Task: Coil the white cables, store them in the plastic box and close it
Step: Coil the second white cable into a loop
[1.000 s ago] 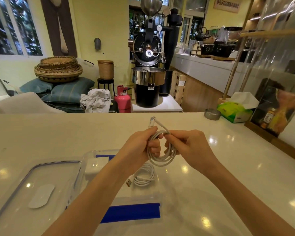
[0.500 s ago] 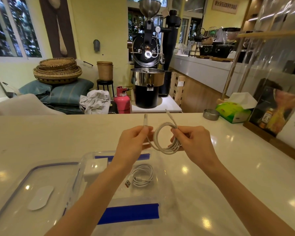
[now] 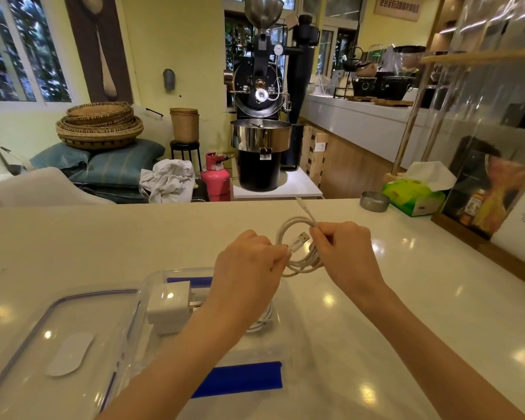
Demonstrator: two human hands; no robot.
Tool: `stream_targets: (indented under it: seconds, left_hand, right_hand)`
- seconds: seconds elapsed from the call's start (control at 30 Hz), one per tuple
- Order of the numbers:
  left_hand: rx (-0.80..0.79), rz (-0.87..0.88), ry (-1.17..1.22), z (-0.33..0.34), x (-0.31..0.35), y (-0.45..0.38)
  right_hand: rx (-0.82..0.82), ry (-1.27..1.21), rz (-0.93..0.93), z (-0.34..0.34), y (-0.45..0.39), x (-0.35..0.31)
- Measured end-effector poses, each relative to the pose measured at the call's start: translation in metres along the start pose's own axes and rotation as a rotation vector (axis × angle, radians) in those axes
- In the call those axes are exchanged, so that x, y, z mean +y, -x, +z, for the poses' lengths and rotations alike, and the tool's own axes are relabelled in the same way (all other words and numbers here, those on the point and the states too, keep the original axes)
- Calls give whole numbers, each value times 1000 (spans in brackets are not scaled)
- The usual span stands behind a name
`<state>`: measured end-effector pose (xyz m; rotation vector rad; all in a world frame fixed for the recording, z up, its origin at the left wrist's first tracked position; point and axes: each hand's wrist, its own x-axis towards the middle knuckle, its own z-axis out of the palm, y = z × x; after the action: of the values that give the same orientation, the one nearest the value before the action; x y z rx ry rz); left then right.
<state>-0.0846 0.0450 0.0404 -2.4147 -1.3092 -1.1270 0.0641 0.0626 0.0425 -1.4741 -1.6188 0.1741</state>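
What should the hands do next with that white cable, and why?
Probably wrap the USB plug end around the coiled cable to bind it. The left hand pinches that end while the right hand holds the loops, and the plastic box waits open below.

Counter and room beyond
Green tissue box [image 3: 412,197] beside metal ashtray [image 3: 374,201] on white counter [image 3: 103,237]; black coffee roaster [image 3: 262,116], pink gas cylinder [image 3: 216,180], stacked woven baskets [image 3: 100,124] behind
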Motion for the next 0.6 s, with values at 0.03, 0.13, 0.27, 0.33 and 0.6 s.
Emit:
stream_targets:
  seconds: [0.03, 0.13, 0.27, 0.33, 0.6]
  left_hand:
    - [-21, -74, 35, 0, 1, -1]
    - [-81, -224, 58, 0, -3, -3]
    - [-102, -312, 27, -5, 1, -6]
    - [-81, -343, 7, -6, 1, -7]
    - [184, -308, 220, 0, -7, -6]
  right_hand:
    - [13, 8, -46, 0, 2, -1]
    - [45, 42, -175, 0, 8, -2]
    - [58, 4, -224, 0, 15, -5]
    - [56, -42, -226, -1, 16, -7]
    - [-8, -212, -163, -1, 22, -10]
